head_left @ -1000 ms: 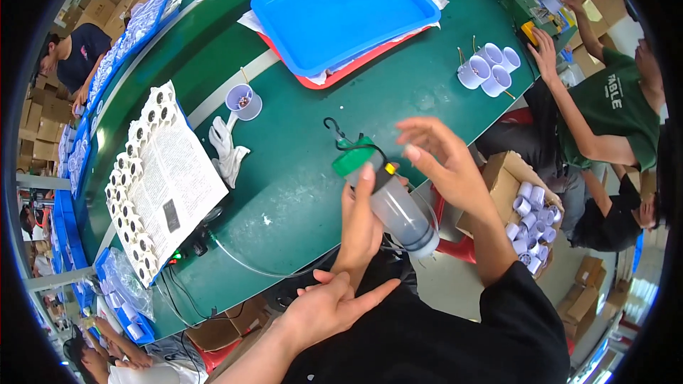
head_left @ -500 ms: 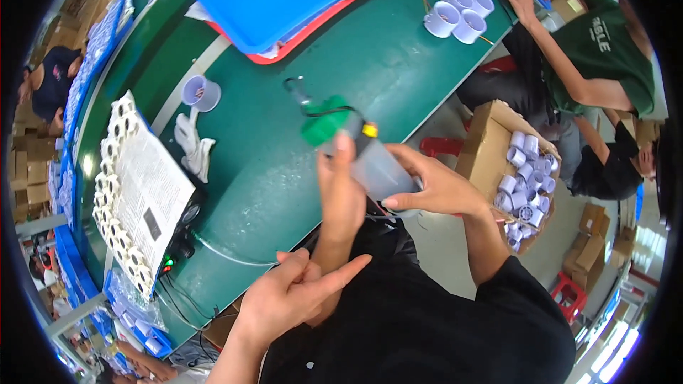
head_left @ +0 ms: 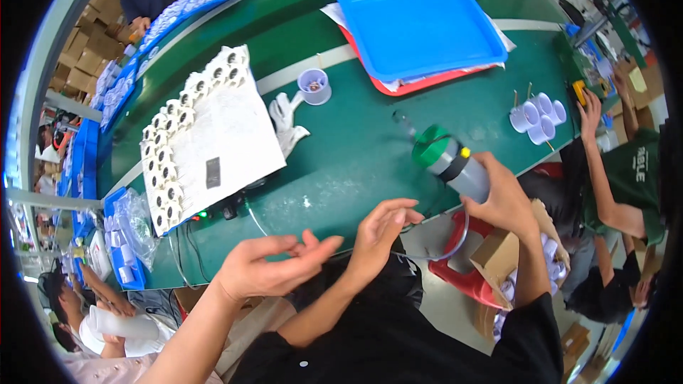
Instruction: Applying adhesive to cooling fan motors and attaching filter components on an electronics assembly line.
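My right hand (head_left: 501, 195) grips a translucent grey bottle (head_left: 471, 179) with a green cap, a dark band and a yellow piece near the cap. Its capped end points up and left over the green table, with a small clear part beyond the cap. My left hand (head_left: 384, 231) is off the bottle at the table's near edge, fingers stretched and apart, holding nothing. Just left of it, another person's hand (head_left: 274, 263) reaches in from the lower left, palm up. A clear tube (head_left: 459, 238) curves below my right hand.
On the green table (head_left: 348, 156) lie a blue tray (head_left: 427, 28) over a red one, a white glove (head_left: 286, 121), a cup (head_left: 314, 87) and a sheet-covered board (head_left: 228, 128) edged with round parts. Several white cups (head_left: 541, 117) stand right, near a co-worker. A carton (head_left: 498, 259) holds more.
My left hand has let go of the bottle and drawn away from it. My right hand now holds the bottle alone. The view has swung, shifting the table's things right.
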The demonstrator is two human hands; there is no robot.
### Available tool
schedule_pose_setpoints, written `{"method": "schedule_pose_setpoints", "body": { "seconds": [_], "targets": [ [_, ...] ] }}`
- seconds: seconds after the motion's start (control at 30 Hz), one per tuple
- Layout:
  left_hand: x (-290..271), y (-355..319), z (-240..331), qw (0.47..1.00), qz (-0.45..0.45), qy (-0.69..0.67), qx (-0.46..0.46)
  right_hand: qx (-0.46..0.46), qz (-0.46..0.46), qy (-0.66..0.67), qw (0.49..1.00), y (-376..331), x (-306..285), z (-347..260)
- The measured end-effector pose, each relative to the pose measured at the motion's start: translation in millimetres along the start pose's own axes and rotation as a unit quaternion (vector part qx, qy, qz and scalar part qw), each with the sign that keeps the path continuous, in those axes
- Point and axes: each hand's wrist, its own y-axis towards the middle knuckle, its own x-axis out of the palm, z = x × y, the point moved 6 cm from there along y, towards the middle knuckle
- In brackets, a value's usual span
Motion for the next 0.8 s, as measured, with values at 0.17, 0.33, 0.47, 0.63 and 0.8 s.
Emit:
{"method": "schedule_pose_setpoints", "body": {
  "seconds": [0.17,0.33,0.47,0.63,0.8],
  "targets": [
    [13.2,8.1,-30.3,0.97,0.09,-0.225,-0.01,0.023,-0.122,0.122,0.985,12.7,48.2,-25.4],
    [8.2,39.7,-18.1,0.955,0.192,-0.225,0.031,0.054,-0.123,0.176,0.975,9.8,75.2,-37.7],
    [1.7,47.3,-5.2,0.959,0.195,-0.198,0.06,0.054,-0.133,0.231,0.962,11.1,74.1,-45.2],
    [9.5,50.1,-5.8,0.965,0.163,-0.201,0.04,0.063,-0.128,0.203,0.969,10.5,60.3,-35.1],
    [-25.9,3.9,11.6,0.989,0.142,-0.032,0.034,0.027,-0.114,0.064,0.991,24.5,30.1,-19.7]
  ]
}}
